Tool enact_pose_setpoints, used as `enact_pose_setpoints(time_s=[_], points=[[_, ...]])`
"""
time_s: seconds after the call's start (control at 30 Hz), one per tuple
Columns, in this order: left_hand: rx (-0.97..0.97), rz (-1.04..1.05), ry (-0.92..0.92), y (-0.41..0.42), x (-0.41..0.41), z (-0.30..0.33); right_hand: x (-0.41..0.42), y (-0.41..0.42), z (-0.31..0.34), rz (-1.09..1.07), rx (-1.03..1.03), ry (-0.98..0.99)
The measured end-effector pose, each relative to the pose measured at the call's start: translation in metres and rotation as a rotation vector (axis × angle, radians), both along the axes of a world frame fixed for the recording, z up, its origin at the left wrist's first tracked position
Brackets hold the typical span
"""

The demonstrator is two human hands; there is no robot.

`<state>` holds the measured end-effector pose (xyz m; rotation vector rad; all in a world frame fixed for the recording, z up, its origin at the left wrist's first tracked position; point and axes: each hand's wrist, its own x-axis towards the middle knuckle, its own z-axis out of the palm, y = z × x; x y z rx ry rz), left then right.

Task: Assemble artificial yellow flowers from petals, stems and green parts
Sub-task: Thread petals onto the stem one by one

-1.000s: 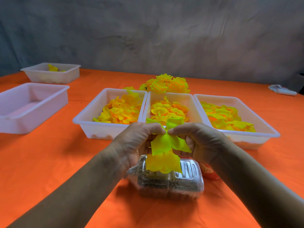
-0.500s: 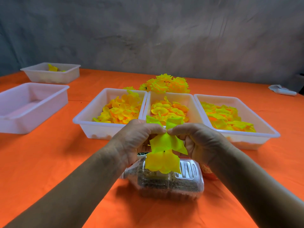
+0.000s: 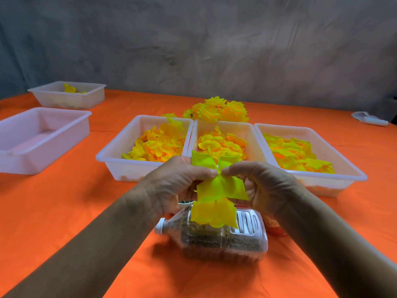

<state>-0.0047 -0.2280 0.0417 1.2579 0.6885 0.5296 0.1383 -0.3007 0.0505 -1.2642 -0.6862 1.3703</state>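
While both hands meet at frame centre, the left hand [image 3: 176, 186] and right hand [image 3: 264, 186] each pinch the yellow-green petal piece [image 3: 219, 190] between thumb and forefinger, fingertips nearly touching at its middle. Remaining fingers are curled under the piece; what they touch is hidden. Petal lobes spread up above the fingertips and hang down below them, the lower lobes overlapping the view of a clear plastic bottle [image 3: 217, 237].

Bottle lies on its side on the orange tablecloth [image 3: 64, 211], lower centre, white cap pointing left, filled with brownish granular matter. An orange-red object just right of the bottle is mostly hidden by the right wrist.

Behind the hands, three white trays side by side: left tray [image 3: 111, 153] and middle tray [image 3: 253, 136] hold yellow-orange petals; right tray [image 3: 354, 168] holds yellow-green pieces. Pile of finished yellow flowers [image 3: 219, 108] just behind the middle tray.

Left edge: a white tray [image 3: 43, 143]. Upper left: another tray [image 3: 86, 97] with a few yellow pieces. Upper right: a pale object [image 3: 369, 118], unclear.
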Motion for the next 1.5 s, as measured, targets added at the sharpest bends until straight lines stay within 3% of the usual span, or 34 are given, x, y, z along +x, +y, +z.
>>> enact_pose_setpoints(time_s=[0.33,0.57,0.77,1.5], points=[[-0.024,-0.004,0.033,-0.001,-0.001,-0.008,-0.001,0.0,-0.008,0.01,0.0,0.03],[0.151,0.146,0.078,0.004,-0.005,-0.005,-0.001,0.001,-0.002,-0.009,0.046,-0.111],[0.289,0.129,0.147,0.003,-0.009,-0.005,0.002,0.0,-0.001,-0.025,0.047,-0.342],[0.383,0.106,0.215,-0.002,-0.004,-0.015,-0.003,-0.003,-0.01,-0.002,0.116,-0.511]])
